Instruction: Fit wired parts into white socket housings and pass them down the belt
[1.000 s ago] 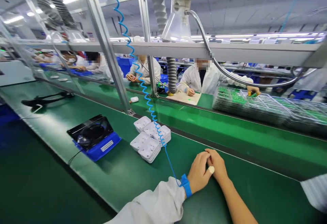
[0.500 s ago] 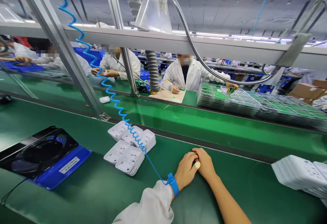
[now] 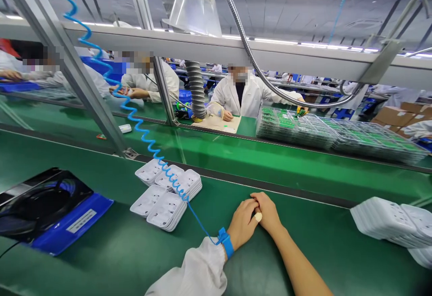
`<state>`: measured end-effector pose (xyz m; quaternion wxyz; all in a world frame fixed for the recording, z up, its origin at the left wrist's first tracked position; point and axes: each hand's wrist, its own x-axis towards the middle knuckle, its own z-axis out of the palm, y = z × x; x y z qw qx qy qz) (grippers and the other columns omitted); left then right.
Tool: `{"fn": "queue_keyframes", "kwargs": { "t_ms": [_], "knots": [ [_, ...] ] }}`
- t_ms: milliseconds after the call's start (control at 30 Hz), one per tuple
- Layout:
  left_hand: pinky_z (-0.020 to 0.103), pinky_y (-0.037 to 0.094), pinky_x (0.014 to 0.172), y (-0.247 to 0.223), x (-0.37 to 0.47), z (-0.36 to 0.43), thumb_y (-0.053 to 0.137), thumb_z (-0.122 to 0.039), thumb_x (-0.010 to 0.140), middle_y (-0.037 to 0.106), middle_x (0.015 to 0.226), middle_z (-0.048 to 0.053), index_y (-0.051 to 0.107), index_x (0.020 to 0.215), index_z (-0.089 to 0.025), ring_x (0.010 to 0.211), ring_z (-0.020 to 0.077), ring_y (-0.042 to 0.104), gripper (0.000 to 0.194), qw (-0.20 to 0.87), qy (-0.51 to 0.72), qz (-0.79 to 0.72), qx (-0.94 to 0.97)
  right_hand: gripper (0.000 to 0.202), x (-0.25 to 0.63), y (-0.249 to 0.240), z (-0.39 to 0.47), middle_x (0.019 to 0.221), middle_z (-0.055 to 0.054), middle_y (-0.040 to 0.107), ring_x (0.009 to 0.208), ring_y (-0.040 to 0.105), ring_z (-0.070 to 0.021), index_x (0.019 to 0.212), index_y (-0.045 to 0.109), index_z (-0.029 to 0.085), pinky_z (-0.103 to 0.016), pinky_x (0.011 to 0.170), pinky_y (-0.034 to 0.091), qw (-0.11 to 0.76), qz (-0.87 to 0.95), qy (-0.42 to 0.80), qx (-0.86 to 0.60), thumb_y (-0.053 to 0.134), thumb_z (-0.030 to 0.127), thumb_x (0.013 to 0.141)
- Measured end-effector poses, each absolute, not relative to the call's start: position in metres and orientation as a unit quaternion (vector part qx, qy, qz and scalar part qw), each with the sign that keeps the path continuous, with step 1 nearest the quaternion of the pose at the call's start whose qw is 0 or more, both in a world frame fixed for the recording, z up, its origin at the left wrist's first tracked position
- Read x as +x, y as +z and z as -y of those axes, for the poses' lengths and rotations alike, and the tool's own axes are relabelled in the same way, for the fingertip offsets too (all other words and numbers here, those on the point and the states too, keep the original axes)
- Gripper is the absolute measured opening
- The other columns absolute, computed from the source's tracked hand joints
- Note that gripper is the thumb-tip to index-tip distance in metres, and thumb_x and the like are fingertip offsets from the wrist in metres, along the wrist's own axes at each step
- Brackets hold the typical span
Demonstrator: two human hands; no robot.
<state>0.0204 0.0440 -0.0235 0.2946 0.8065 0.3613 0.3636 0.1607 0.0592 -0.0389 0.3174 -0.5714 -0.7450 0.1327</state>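
Note:
My left hand [image 3: 243,223] lies on the green work surface [image 3: 209,269], palm down, thumb apart, holding nothing. A pale covering is on its thumb tip, and a blue strap [image 3: 225,243] with a coiled cord circles the wrist. Against its fingertips rests my right hand [image 3: 268,213], fingers loosely stretched toward the left and partly overlapping the left fingers; no object shows in it. To the left of both hands stand small stacks of white plastic covers [image 3: 167,210]. More white covers [image 3: 381,217] are piled at the far right.
A black and blue fan-like unit [image 3: 56,210] lies at the left. Beyond the dark ledge, a person in a white coat [image 3: 241,96] reaches to stacked trays of green boards [image 3: 293,127]. Metal posts, a coiled blue cord [image 3: 145,136] and a flexible metal hose [image 3: 249,46] cross the view.
The view has shifted slightly, so the covers and the fan-like unit sit further left. My hands keep nearly the same pose. The person's hand at the trays has moved slightly.

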Motion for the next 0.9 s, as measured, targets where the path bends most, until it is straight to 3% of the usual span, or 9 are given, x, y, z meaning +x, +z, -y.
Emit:
{"fn": "queue_keyframes", "kwargs": {
  "t_ms": [900],
  "knots": [
    [0.036,0.038,0.093,-0.0257,0.0197,-0.0435,0.044,-0.024,0.086,0.053,0.116,0.006,0.050,0.114,-0.020,0.106,0.0195,0.047,0.029,0.289,0.360,-0.355,0.813,0.035,0.1613,-0.0375,-0.0572,0.090,-0.004,0.056,0.081,0.052,-0.0145,0.105,0.055,0.019,-0.027,0.073,0.041,0.321,0.747,0.134,-0.567,0.041,0.009,0.074]
  ]
}}
